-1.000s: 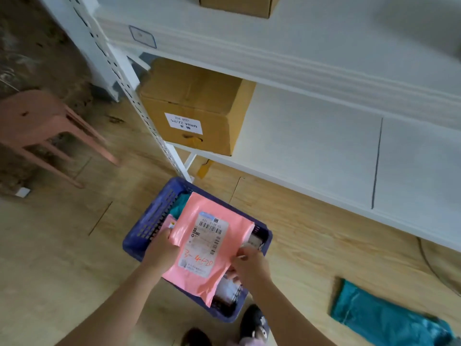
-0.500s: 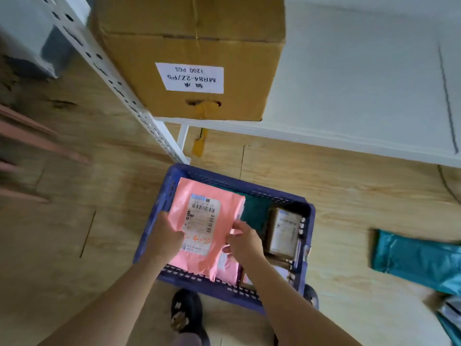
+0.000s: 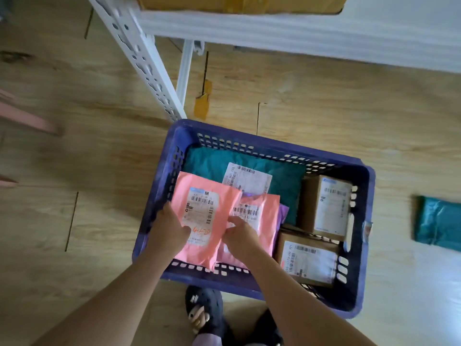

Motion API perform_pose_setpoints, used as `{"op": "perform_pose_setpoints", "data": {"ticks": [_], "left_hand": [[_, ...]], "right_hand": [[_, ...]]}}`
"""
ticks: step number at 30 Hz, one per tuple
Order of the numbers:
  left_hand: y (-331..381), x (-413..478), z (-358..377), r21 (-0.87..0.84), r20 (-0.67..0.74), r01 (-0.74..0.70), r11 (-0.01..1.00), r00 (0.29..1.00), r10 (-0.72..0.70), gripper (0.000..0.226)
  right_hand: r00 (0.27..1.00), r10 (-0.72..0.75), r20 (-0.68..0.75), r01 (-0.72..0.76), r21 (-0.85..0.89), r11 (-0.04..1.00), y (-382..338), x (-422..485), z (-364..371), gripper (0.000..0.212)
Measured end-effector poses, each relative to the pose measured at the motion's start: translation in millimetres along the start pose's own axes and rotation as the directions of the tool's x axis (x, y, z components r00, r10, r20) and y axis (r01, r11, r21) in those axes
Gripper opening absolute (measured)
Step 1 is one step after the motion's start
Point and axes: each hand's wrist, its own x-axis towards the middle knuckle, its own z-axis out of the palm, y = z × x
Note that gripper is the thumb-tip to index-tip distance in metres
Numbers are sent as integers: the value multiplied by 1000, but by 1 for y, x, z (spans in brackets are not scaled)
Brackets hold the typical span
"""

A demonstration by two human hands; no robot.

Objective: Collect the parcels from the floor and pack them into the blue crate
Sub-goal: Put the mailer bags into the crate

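The blue crate (image 3: 274, 147) stands on the wooden floor in front of my feet. Both hands hold a pink parcel (image 3: 199, 196) with a white label low inside the crate's left part. My left hand (image 3: 168, 234) grips its left edge, thumb on the label. My right hand (image 3: 240, 236) pinches its right edge. Under it lie a second pink parcel (image 3: 262, 213), a teal parcel (image 3: 282, 176) with a white label, and a purple one. Two cardboard boxes (image 3: 326, 203) (image 3: 308, 260) fill the crate's right side. Another teal parcel (image 3: 439, 223) lies on the floor to the right.
A white metal shelf rack (image 3: 149, 66) rises just behind the crate, with a cardboard carton (image 3: 239, 3) on its lowest shelf. Pink stool legs (image 3: 27, 118) show at the far left. My black sandals (image 3: 204, 308) are at the crate's near wall.
I have leaned in closer over the crate. Both hands have lowered the pink parcel from above the rim down into the crate's left part, onto the other parcels.
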Motion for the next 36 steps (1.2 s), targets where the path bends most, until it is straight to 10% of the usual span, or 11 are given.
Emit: {"op": "perform_pose_setpoints", "data": {"ticks": [7, 23, 36], "left_hand": [[-17, 0, 34, 353, 80, -380, 855, 923, 378, 116], [14, 35, 64, 481, 516, -527, 701, 816, 259, 91], [100, -41, -31, 375, 137, -644, 667, 750, 647, 52]], "right_hand": [[987, -138, -78, 44, -702, 711, 39, 13, -3, 92], [998, -31, 59, 64, -719, 693, 51, 53, -2, 95], [869, -415, -270, 203, -570, 796, 14, -51, -93, 48]]}}
